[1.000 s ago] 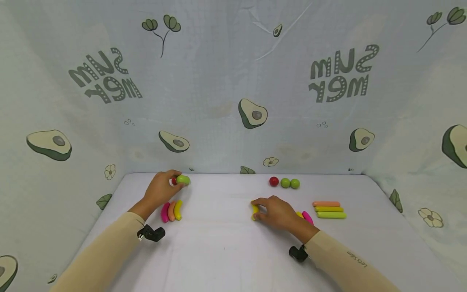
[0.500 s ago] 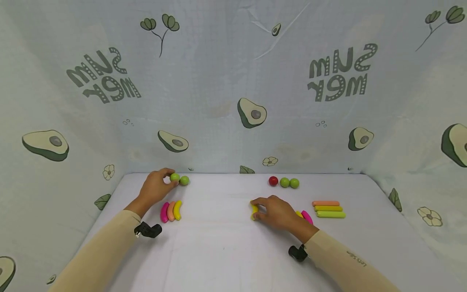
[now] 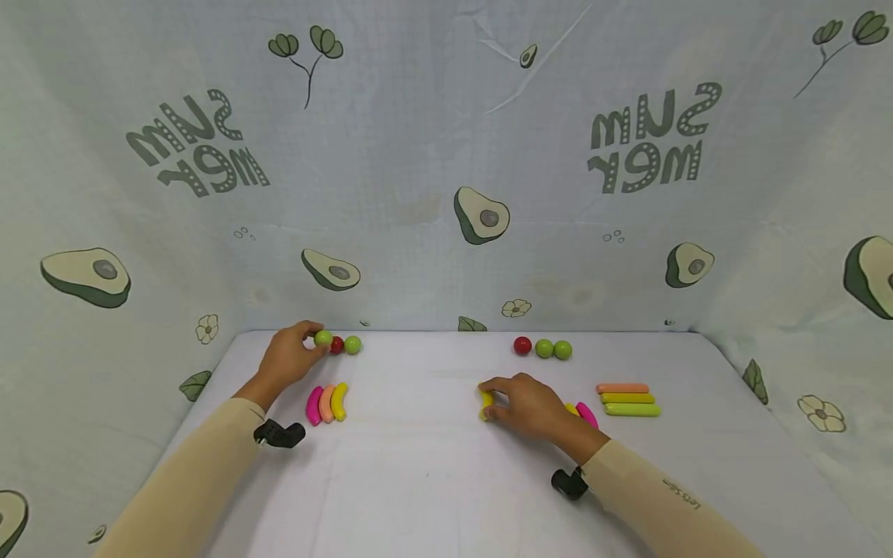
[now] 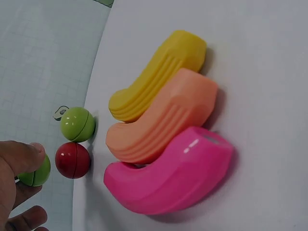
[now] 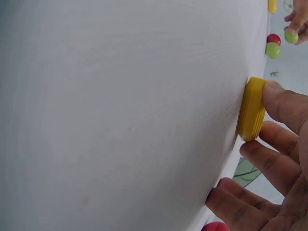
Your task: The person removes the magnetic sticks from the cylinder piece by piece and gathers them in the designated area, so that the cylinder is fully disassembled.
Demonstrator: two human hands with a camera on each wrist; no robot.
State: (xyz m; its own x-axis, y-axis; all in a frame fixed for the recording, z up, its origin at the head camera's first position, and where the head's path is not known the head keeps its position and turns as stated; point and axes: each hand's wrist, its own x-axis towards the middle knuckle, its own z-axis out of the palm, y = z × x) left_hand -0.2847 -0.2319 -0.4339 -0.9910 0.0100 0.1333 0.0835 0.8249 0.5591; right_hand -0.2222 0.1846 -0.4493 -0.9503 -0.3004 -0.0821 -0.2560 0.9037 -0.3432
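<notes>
My left hand [image 3: 289, 355] pinches a green ball [image 4: 42, 172] with a seam, at the left end of a short row. Beside it are a red ball [image 3: 337, 346] and another green ball [image 3: 353, 345]. In front of that row lie three ridged, curved plastic pieces: pink [image 4: 168, 178], peach [image 4: 163, 118] and yellow [image 4: 159, 77]. Near the table's middle, my right hand [image 3: 526, 405] pinches another yellow curved piece [image 5: 251, 108] between thumb and fingers, low at the tabletop. Behind my right wrist, a pink curved piece [image 3: 587, 415] and a bit of yellow [image 3: 572, 408] show, partly hidden.
At the back right a red ball [image 3: 522, 346] and two green balls [image 3: 544, 349] sit in a row. Peach, yellow and lime sticks [image 3: 631, 410] lie side by side at right. A printed cloth [image 3: 418, 155] hangs behind the white table [image 3: 418, 480].
My left hand has carried a green ball leftward past the red ball, which now shows between the two green balls. The right hand stays in place with the yellow curved piece.
</notes>
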